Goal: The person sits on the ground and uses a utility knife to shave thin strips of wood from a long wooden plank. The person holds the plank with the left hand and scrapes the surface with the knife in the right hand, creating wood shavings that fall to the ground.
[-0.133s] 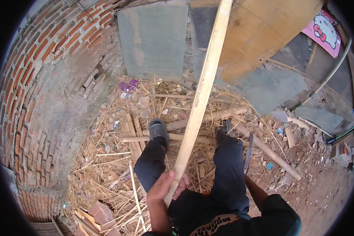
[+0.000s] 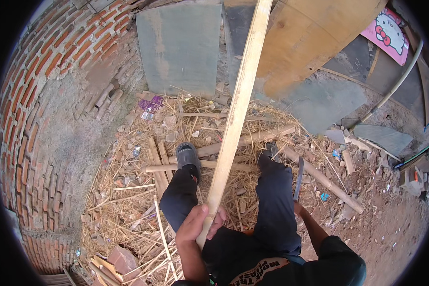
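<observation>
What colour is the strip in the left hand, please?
The strip is pale tan, clearest in the head view.

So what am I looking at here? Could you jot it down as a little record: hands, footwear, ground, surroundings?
Left hand: the left hand grips a long pale strip near its lower end; the strip runs up past the picture's top edge
Right hand: the right hand, low beside the right leg, holds a long blade; its handle is hidden
Footwear: grey shoe on the left foot
Ground: scattered straw, a pole
Left side: brick wall
Far side: grey panel, brown board
</observation>
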The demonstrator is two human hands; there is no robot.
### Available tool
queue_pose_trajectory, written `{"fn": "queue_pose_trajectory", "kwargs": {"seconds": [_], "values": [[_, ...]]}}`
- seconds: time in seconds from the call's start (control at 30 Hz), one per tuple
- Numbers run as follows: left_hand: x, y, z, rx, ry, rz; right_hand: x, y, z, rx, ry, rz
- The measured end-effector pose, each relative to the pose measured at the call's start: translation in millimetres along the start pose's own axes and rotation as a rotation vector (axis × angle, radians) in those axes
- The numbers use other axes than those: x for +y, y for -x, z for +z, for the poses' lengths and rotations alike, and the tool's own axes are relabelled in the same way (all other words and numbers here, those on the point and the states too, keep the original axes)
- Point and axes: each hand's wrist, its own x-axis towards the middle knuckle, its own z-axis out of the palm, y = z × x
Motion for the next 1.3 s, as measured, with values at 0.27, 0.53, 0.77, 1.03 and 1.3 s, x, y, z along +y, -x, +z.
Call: {"fn": "queue_pose_trajectory", "kwargs": {"seconds": [0.27, 0.53, 0.77, 1.03, 1.3], "values": [[-3.2, 6.5, -9.8, -0.026, 0.020, 0.041, -78.5, 46.0, -27.0, 0.341, -0.081, 0.034], [-3.1, 2.8, -9.3, 0.046, -0.030, 0.040, -175.1, 47.2, -63.8, 0.718, 0.914, -0.372], [-2.9, -5.2, 14.6, 0.073, -0.163, 0.088, -375.4, 100.5, 101.4, 0.477, 0.338, -0.684], [2.4, -8.6, 40.4, 0.187, -0.353, 0.276, -417.1, 111.9, 215.7, 0.137, 0.802, -1.216], [7.8, -9.1, 48.0, 0.253, -0.376, 0.285, -418.0, 99.9, 247.4, 0.071, 0.923, -1.370]]}}
